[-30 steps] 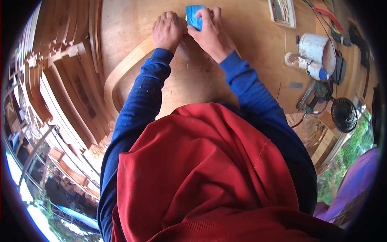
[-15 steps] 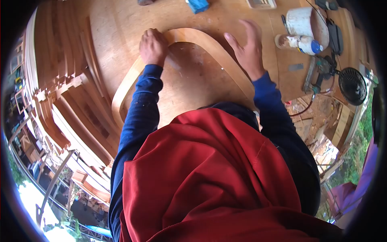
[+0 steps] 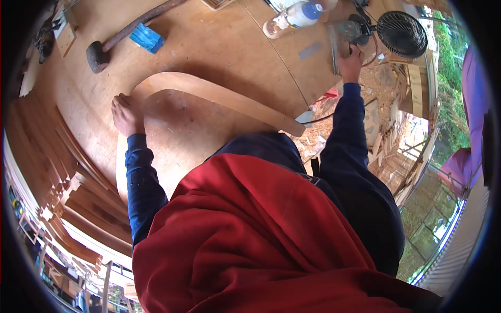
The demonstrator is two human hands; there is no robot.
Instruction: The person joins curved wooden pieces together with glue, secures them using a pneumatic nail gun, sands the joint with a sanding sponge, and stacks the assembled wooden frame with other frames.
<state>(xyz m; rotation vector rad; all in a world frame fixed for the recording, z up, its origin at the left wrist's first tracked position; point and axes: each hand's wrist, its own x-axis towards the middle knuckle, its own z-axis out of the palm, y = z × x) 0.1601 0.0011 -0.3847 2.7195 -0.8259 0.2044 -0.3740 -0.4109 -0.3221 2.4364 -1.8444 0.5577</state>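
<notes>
My left hand (image 3: 128,115) is closed over the left side of a curved wooden piece (image 3: 209,89), which lies on the plywood table (image 3: 224,47). At the upper right my right hand (image 3: 351,64) touches a green power tool (image 3: 348,32) with a metal base and a hose. Its fingertips partly overlap the tool, so its grip on it is hard to make out. A blue block (image 3: 147,37) lies on the table beyond the curved piece, beside a mallet (image 3: 97,56) with a dark head.
A bottle with a blue cap (image 3: 293,20) lies near the tool, with a grey metal plate (image 3: 310,50) beside it. A black fan (image 3: 402,34) stands at the upper right. Stacked curved boards (image 3: 42,151) fill the left. Wood shavings (image 3: 383,83) lie beyond the table's right edge.
My right hand let go of the blue block, then moved right to the power tool. My left hand slid along the curved piece to its left side. The view has swung right, and the mallet shows.
</notes>
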